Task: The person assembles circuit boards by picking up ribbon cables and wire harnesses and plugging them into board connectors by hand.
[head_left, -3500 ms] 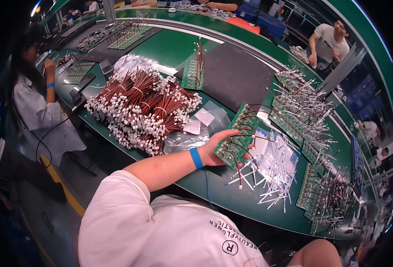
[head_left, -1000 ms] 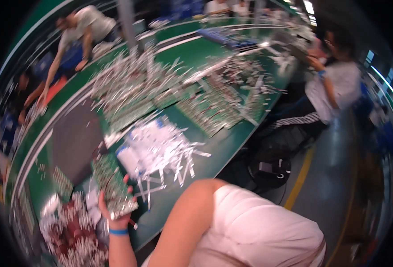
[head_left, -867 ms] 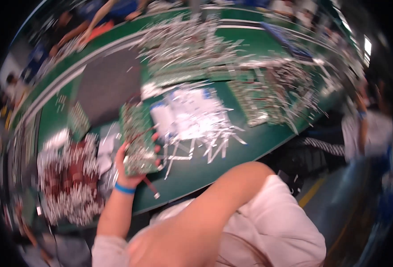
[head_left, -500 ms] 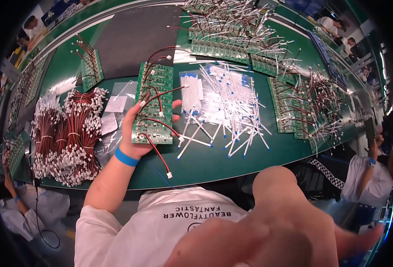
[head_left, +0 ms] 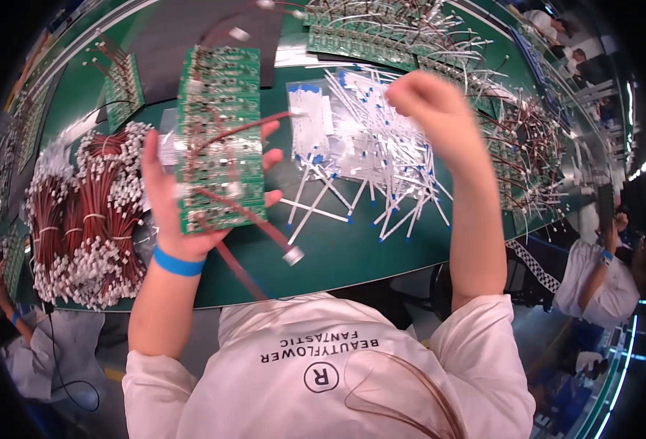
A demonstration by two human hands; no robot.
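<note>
My left hand (head_left: 171, 223) holds up a green circuit board panel (head_left: 224, 157), its thumb along the left edge and fingertips showing past the right edge. Red-and-black wires with white connectors (head_left: 292, 254) hang off the panel, some smeared by motion. My right hand (head_left: 434, 110) hovers over or at a loose pile of white flat cables with blue ends (head_left: 385, 157), its fingers curled together. Whatever lies between those fingertips is hidden. Left of the pile, a clear bag of the same cables (head_left: 308, 121) lies on the green table.
Bundled red wire harnesses with white connectors (head_left: 92, 212) lie at left. A board with wires (head_left: 123, 91) stands behind them, near a dark mat (head_left: 169, 29). Wired boards (head_left: 359, 47) fill the far side and the right (head_left: 520, 146). Other people sit at both sides.
My right hand has come up from low in front of my body to the flat cable pile. My left hand has brought the circuit board panel closer and slightly left.
</note>
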